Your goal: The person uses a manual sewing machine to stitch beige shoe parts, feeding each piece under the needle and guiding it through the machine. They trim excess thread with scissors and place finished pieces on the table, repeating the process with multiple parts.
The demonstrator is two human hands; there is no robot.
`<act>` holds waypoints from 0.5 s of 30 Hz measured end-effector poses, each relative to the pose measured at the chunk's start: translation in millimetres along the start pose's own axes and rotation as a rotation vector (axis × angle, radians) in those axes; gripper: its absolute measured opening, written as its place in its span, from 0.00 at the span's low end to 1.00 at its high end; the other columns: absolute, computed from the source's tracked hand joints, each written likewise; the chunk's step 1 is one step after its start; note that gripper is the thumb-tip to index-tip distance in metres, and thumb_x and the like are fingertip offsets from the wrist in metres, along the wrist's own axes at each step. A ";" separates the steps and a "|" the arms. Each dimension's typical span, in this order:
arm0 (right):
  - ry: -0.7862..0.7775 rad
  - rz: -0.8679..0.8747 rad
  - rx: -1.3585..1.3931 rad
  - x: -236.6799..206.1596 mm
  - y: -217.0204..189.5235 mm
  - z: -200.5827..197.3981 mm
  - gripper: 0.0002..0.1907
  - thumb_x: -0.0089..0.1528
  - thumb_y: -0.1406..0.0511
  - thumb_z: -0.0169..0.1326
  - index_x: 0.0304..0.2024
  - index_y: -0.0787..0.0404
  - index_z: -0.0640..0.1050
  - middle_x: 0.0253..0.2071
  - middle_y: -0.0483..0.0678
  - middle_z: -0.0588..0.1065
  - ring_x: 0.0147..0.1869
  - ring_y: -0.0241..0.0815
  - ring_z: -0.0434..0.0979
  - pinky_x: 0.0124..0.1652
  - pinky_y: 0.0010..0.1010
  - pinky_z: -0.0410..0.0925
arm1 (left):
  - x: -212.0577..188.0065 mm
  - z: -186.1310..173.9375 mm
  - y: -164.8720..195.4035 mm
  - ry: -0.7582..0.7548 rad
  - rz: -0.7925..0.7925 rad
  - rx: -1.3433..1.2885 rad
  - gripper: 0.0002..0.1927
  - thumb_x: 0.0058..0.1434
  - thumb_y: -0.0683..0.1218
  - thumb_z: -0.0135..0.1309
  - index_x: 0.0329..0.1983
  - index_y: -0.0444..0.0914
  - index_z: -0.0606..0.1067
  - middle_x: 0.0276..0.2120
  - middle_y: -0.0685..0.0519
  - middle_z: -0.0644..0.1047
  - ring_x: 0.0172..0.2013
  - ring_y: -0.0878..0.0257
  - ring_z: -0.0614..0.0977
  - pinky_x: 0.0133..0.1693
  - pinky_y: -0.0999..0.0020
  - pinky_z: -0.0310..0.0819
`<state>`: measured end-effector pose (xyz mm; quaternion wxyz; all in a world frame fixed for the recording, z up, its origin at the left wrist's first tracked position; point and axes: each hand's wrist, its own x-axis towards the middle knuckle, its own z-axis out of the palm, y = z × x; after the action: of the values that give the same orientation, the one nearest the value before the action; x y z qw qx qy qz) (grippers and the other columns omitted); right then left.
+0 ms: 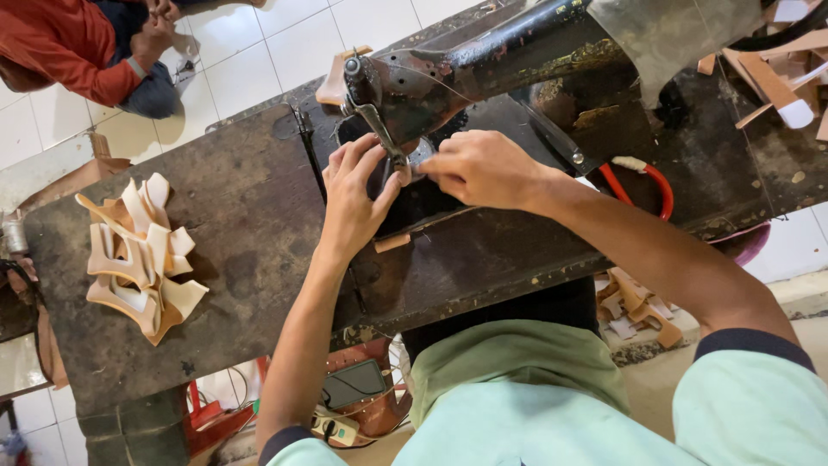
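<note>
Both hands meet at the needle of the one sewing machine [466, 73], upper middle of the frame. The left hand [354, 194] lies spread and flat, seemingly steadying the tan piece [404, 175] there; the right hand [483, 168] pinches its edge with curled fingers, likely guiding it. One heap of cut tan pieces [138, 255] waits on the surface [250, 216] at left; I cannot count them.
</note>
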<state>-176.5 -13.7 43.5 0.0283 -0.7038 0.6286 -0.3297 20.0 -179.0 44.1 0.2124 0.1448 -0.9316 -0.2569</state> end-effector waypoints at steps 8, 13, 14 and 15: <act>-0.203 0.449 0.203 25.0 43.0 11.7 0.11 0.74 0.60 0.55 0.48 0.60 0.83 0.29 0.52 0.77 0.25 0.48 0.71 0.26 0.39 0.65 | 7.0 -2.6 0.9 0.000 0.025 -0.046 0.20 0.64 0.45 0.62 0.60 0.42 0.77 0.65 0.51 0.73 0.62 0.47 0.69 0.61 0.50 0.58; -0.076 0.767 0.602 19.9 52.6 19.7 0.13 0.69 0.57 0.57 0.49 0.57 0.84 0.19 0.45 0.67 0.20 0.31 0.61 0.21 0.28 0.52 | 7.2 -0.9 -3.2 0.008 0.035 -0.045 0.19 0.64 0.45 0.61 0.58 0.41 0.77 0.62 0.54 0.76 0.59 0.50 0.72 0.60 0.53 0.60; -0.007 0.564 0.692 18.4 52.6 20.1 0.12 0.71 0.60 0.57 0.51 0.59 0.83 0.28 0.43 0.71 0.29 0.29 0.65 0.28 0.27 0.57 | 7.0 -0.5 -4.0 0.009 0.035 -0.045 0.19 0.64 0.45 0.61 0.59 0.41 0.77 0.62 0.54 0.77 0.59 0.51 0.73 0.60 0.54 0.60; 0.062 0.359 0.777 16.8 52.2 19.7 0.12 0.73 0.62 0.57 0.54 0.61 0.81 0.36 0.42 0.75 0.38 0.28 0.69 0.35 0.26 0.62 | 6.4 -0.5 -4.8 0.006 0.044 -0.031 0.19 0.64 0.45 0.61 0.59 0.41 0.77 0.62 0.54 0.76 0.59 0.50 0.73 0.60 0.54 0.60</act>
<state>-212.0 -47.1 11.5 0.3292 -0.5099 0.5709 -0.5529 15.4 -185.6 43.9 0.2232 0.1219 -0.9298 -0.2660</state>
